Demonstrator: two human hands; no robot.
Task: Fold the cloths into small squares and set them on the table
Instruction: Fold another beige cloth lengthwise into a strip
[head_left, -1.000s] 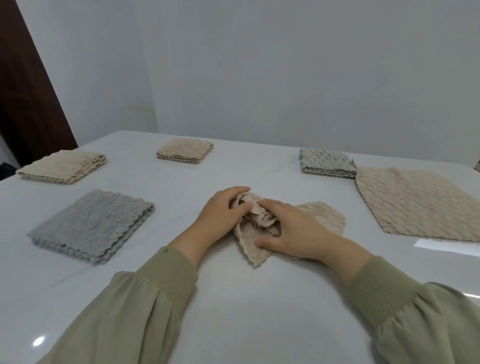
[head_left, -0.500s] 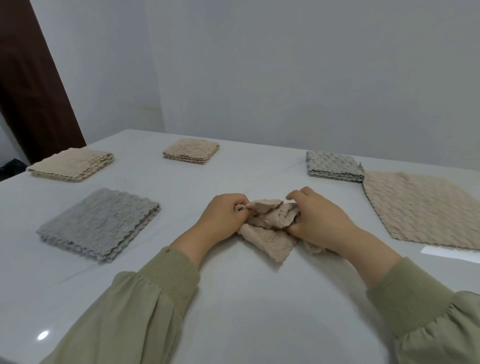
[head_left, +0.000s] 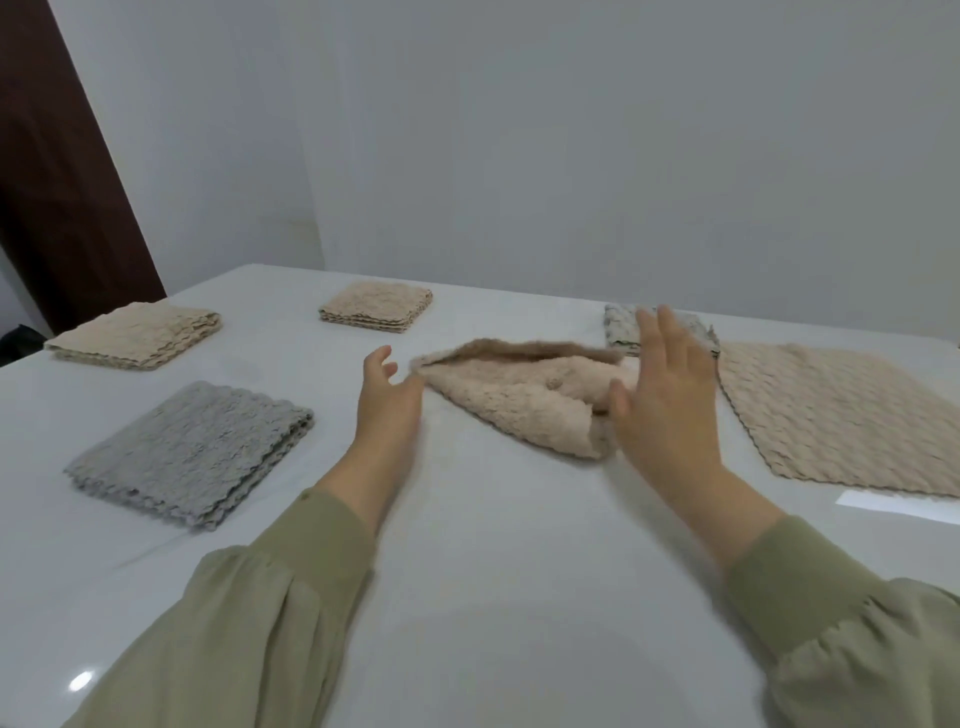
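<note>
A beige textured cloth (head_left: 519, 395) lies loosely bunched in a wedge shape on the white table (head_left: 493, 571), in the middle. My left hand (head_left: 387, 402) is at its left tip, fingers loose and spread, thumb touching the corner. My right hand (head_left: 667, 400) stands edge-on at the cloth's right end with straight fingers, hiding that end. Neither hand grips the cloth.
Folded squares lie around: a grey one (head_left: 192, 452) at the near left, a beige one (head_left: 137, 335) at the far left, a small beige one (head_left: 376, 306) at the back, and a grey one (head_left: 623, 325) behind my right hand. An unfolded beige cloth (head_left: 841, 415) lies flat at the right.
Both hands let go of the crumpled cloth and opened. The cloth moved farther from me and spread out from a tight bunch into a wider wedge.
</note>
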